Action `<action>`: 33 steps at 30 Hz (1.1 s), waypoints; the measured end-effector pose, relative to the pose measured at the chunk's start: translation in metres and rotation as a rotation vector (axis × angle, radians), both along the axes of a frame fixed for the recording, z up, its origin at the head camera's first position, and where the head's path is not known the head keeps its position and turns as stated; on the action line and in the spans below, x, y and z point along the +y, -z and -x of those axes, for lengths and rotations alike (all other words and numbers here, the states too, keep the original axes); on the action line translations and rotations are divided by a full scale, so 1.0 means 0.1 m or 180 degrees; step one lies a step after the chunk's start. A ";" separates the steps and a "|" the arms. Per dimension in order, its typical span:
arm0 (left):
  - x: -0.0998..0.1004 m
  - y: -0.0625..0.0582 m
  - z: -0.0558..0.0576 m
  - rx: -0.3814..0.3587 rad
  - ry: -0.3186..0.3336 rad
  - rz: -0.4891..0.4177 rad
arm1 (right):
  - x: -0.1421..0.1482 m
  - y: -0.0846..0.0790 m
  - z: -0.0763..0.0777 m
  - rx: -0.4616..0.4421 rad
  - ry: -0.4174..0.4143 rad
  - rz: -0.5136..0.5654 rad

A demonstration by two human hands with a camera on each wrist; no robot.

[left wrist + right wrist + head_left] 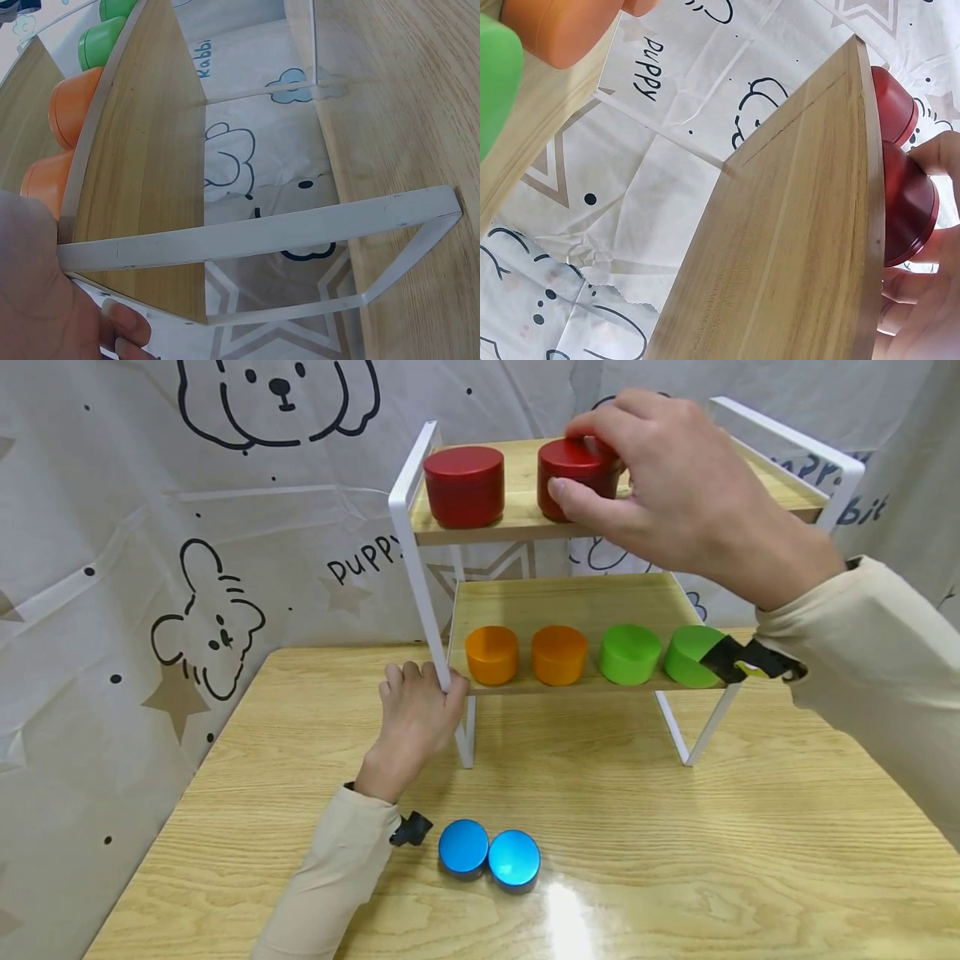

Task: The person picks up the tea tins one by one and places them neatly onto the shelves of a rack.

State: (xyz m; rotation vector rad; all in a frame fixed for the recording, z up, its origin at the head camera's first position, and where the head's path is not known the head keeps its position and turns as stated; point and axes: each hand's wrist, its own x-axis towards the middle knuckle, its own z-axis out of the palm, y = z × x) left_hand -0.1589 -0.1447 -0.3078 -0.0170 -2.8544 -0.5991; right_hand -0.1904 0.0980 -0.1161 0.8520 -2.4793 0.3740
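Note:
My right hand (675,485) holds a round red tin (573,460) on the top board of a two-tier shelf rack (570,602), thumb at the front and fingers behind. A second red tin (465,485) stands to its left, near the board's left end. In the right wrist view, the held red tin (907,202) sits at the board's edge between the fingers. My left hand (420,718) grips the rack's white left frame at the lower board. In the left wrist view, the thumb and fingers lie around the white frame bar (247,232).
On the lower board stand two orange tins (491,656) and two green tins (630,654) in a row. Two blue tins (463,847) are side by side on the wooden table (675,860), in front of the rack. A printed cloth (90,610) hangs behind.

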 end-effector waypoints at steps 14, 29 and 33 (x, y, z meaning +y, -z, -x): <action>0.00 0.00 0.00 -0.0021 0.0009 -0.0044 | 0.01 0.02 -0.02 0.0120 0.0115 -0.0128; 0.00 0.01 0.00 -0.0041 -0.0013 -0.0042 | 0.44 0.38 0.73 0.1150 0.0048 0.0100; 0.00 0.01 0.00 -0.0018 0.0007 -0.0039 | 0.41 0.38 0.30 0.1375 -0.0148 0.0231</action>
